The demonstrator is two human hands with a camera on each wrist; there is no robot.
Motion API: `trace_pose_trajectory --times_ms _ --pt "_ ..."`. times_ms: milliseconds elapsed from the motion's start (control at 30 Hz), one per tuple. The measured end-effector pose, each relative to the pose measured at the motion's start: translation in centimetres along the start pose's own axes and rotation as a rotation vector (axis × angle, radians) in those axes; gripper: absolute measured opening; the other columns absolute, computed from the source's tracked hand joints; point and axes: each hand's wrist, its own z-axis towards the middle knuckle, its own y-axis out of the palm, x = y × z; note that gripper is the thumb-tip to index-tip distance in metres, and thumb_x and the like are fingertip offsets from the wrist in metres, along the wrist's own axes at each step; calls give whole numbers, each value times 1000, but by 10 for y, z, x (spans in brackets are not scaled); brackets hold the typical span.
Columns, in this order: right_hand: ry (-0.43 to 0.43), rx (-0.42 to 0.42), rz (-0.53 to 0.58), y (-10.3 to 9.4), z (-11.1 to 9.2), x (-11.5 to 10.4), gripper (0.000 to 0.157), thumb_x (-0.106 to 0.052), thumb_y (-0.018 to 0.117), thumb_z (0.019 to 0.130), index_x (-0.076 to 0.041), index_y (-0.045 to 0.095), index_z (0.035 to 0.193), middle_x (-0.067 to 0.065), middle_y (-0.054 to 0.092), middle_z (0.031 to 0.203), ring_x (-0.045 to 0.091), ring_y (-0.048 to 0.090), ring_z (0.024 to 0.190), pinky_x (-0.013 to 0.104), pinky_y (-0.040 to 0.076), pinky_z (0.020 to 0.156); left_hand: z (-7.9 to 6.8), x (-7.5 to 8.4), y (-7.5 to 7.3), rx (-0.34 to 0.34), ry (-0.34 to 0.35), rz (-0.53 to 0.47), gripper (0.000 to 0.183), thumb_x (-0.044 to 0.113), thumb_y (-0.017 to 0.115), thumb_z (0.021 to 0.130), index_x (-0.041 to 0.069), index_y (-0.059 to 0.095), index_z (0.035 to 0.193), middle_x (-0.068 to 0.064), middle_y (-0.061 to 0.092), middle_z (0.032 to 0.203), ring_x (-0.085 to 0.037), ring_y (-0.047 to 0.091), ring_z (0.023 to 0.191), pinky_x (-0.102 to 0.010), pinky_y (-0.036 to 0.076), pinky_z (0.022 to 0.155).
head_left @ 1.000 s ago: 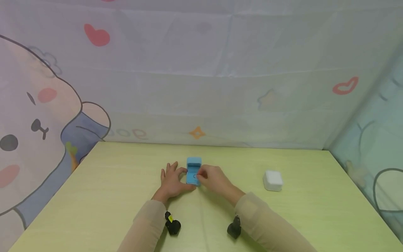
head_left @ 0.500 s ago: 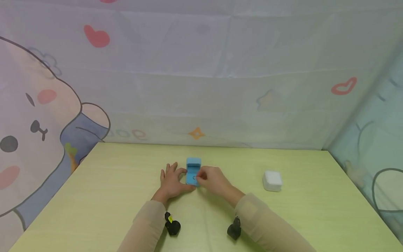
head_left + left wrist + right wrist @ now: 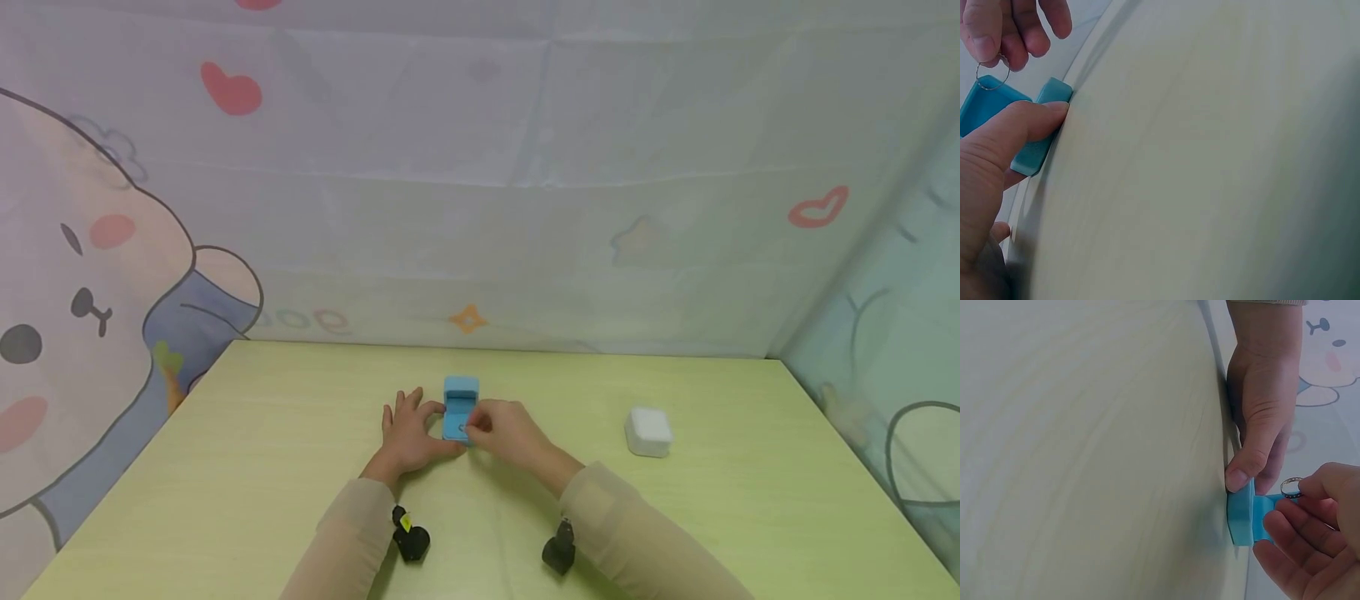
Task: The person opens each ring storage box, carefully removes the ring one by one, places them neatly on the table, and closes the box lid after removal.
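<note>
A small light-blue ring box (image 3: 461,387) stands on the table with its lid raised, hinge side away from me. My left hand (image 3: 411,435) holds the box's base (image 3: 1035,156) between thumb and index finger, thumb along the near side, other fingers spread. My right hand (image 3: 513,431) pinches a thin silver ring (image 3: 1291,495) between thumb and index finger. In the left wrist view the ring hangs upright from the fingertips, in front of the open lid (image 3: 988,103). From the right wrist, small dark or sparkling spots show on the band. The remaining right fingers are loosely bent beside the box.
A white rounded cube-shaped box (image 3: 649,432) stands to the right on the pale wooden table (image 3: 262,467). Behind the table's far edge hangs a printed cloth backdrop (image 3: 450,208). Black wrist camera mounts (image 3: 411,540) sit by both sleeves.
My right hand, with the ring pinched in it, has shifted slightly towards me over the box's base. The left hand and the box have stayed in place.
</note>
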Motion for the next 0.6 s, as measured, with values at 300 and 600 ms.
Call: trace_pose_trajectory --times_ms 300,600 --pt "-5 -12 11 0 -2 1 8 -11 61 87 -8 68 85 2 69 84 10 61 77 22 51 68 0 3 -1 -1 -2 0 61 42 77 70 11 59 120 -25 21 153 -50 0 143 -64 -4 112" --pt "16 -40 15 -1 -5 0 10 -13 61 89 -7 68 86 2 68 83 8 59 75 21 51 67 0 1 0 -1 -5 0 61 42 77 70 11 59 120 -26 21 153 -50 0 143 -64 -4 112"
